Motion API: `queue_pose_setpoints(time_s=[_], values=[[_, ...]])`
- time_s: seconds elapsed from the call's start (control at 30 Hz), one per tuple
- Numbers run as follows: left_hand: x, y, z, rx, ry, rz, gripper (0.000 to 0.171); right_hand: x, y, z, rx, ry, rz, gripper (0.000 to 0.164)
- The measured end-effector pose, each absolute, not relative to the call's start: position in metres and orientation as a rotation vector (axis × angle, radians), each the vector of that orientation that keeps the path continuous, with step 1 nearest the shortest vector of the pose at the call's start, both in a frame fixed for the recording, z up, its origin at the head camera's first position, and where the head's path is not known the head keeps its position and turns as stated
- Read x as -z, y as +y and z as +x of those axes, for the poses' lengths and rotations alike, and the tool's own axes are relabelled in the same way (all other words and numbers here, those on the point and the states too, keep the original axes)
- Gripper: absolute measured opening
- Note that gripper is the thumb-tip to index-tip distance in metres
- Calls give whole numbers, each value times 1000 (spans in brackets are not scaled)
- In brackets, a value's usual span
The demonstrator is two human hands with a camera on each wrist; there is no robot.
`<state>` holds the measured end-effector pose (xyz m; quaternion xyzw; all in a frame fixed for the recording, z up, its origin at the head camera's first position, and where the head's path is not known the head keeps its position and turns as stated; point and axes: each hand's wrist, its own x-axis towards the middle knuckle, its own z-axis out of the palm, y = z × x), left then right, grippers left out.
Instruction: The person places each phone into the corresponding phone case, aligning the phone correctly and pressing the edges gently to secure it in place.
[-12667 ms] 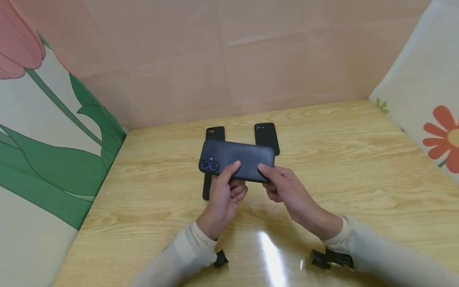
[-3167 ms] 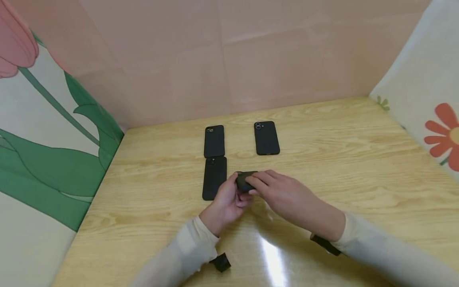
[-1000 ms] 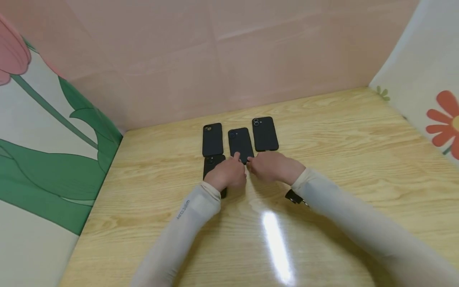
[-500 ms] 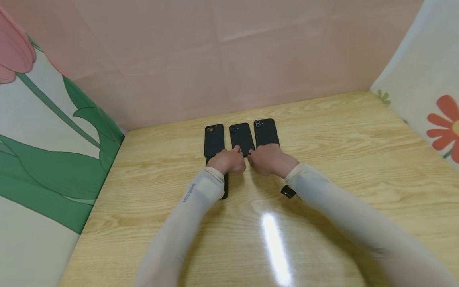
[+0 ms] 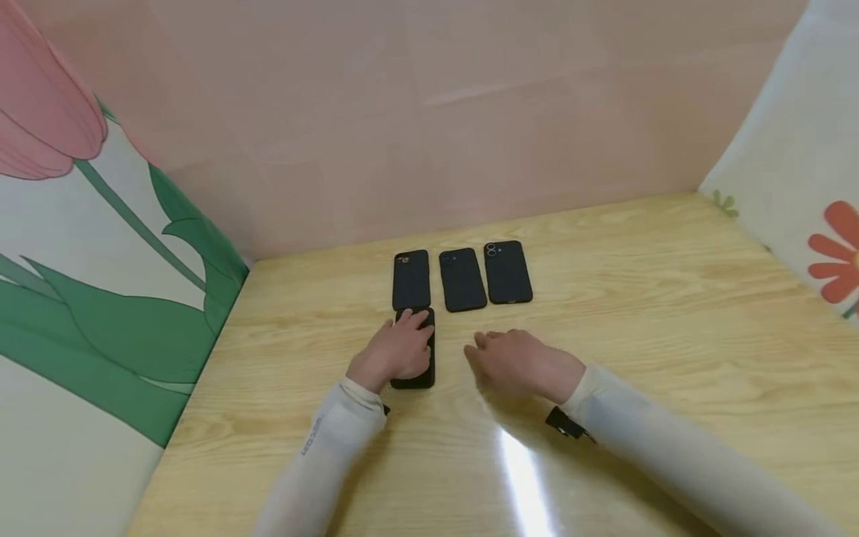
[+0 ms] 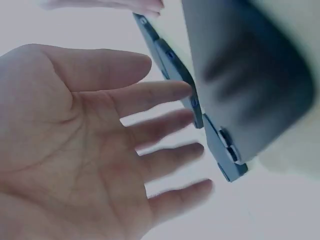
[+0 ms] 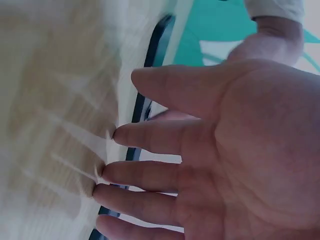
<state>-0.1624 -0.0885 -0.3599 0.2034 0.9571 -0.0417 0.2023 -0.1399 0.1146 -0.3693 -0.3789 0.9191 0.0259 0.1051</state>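
My left hand hovers over the near black phone, fingers spread and covering much of its back. In the left wrist view the same phone shows a dark reflection of the fingers. My right hand is low over the table to the right, fingers extended and holding nothing. Behind the hands, a left phone, a middle phone and a right phone lie back-up in a row, cameras toward the far edge. The near phone lies just in front of the left one.
The phones lie on a wood-grain table. A pink backdrop rises at its far edge. Printed flower panels flank it, a tulip one on the left and a red-flower one on the right.
The phone held in both hands earlier lies in the back row, pushed level between the other two. Both hands have since drawn back from it, the left onto the near phone.
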Motion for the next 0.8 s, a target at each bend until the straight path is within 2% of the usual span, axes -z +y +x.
queue_pose_setpoints(time_s=[0.23, 0.4, 0.57, 0.8], values=[[371, -86, -138, 98, 2721, 394, 54, 360, 116, -123, -67, 2636, -1157, 42], [370, -69, -128, 132, 2708, 367, 56, 357, 118, -113, -48, 2611, -1174, 48], [361, -51, -112, 220, 2665, 521, 59, 356, 126, -109, -51, 2653, -1107, 56], [367, -36, -88, 196, 2638, 865, 69, 370, 116, -89, -183, 2766, -986, 84]])
